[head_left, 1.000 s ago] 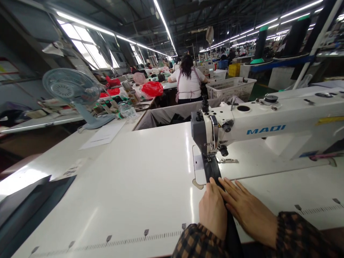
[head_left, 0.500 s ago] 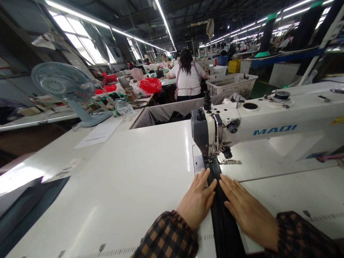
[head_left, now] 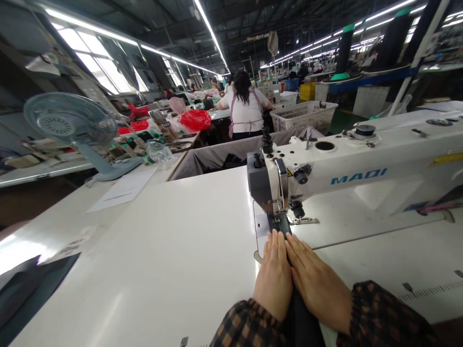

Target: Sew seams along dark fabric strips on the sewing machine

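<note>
A long black strip of material (head_left: 304, 320) runs from the table's front edge up under the presser foot (head_left: 278, 219) of a white sewing machine (head_left: 347, 166). My left hand (head_left: 275, 277) lies flat on the strip, fingers stretched toward the needle area. Beside it, touching along the thumb side, my right hand (head_left: 314, 277) rests flat on the strip's right part with its fingers out straight. Both sets of fingertips are just short of the presser foot. Much of the strip is hidden under the two hands.
Dark flat pieces (head_left: 36, 294) lie at the table's left. A paper sheet (head_left: 123, 190) and a fan (head_left: 72, 130) stand beyond them. Behind the machine is a grey cloth-lined bin (head_left: 210, 152). A co-worker (head_left: 248, 108) sits ahead, near a white basket (head_left: 306, 115).
My left hand has moved over onto the strip, its fingers drawn together, and now meets my right hand. The camera view has shifted slightly to the right.
</note>
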Demonstrator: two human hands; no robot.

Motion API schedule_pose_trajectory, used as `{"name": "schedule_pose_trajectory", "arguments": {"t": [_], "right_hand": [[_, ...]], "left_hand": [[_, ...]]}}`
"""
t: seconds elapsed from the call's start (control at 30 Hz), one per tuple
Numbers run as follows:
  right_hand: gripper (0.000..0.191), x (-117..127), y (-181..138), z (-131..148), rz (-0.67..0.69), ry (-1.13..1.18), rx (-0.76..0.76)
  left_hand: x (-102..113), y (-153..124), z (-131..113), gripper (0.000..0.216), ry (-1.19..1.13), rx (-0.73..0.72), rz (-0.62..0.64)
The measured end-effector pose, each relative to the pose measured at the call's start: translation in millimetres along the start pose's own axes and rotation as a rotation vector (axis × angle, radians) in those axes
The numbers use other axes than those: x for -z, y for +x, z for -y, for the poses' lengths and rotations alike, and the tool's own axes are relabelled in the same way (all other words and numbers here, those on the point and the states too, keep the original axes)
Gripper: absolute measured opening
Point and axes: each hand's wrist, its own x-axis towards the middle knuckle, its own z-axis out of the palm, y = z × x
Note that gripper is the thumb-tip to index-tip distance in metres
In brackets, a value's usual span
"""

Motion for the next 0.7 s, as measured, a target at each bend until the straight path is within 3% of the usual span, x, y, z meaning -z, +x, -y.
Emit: {"name": "schedule_pose_trajectory", "arguments": {"t": [0.2,0.37,0.5,0.7], "right_hand": [[0.049,-3.5,4.8,0.8,-0.020,0.022,-0.023],[0.051,-8.1,5.2,2.5,-0.077,0.023,-0.041],[0.055,-11.9,7.2,0.6,-0.063,0.047,-0.042],[0.058,-13.8,11.1,-4.6,-0.047,0.046,-0.037]], "left_hand": [[3.0,5.7,-7.4,0.054,-0.116,0.134,-0.004],[0.7,6.3,-10.9,0.053,-0.083,0.159,-0.027],[-12.3,9.4,-6.3,0.050,-0.028,0.131,-0.134],[-19.5,7.5,-4.5,0.055,0.032,-0.042,-0.253]]}}
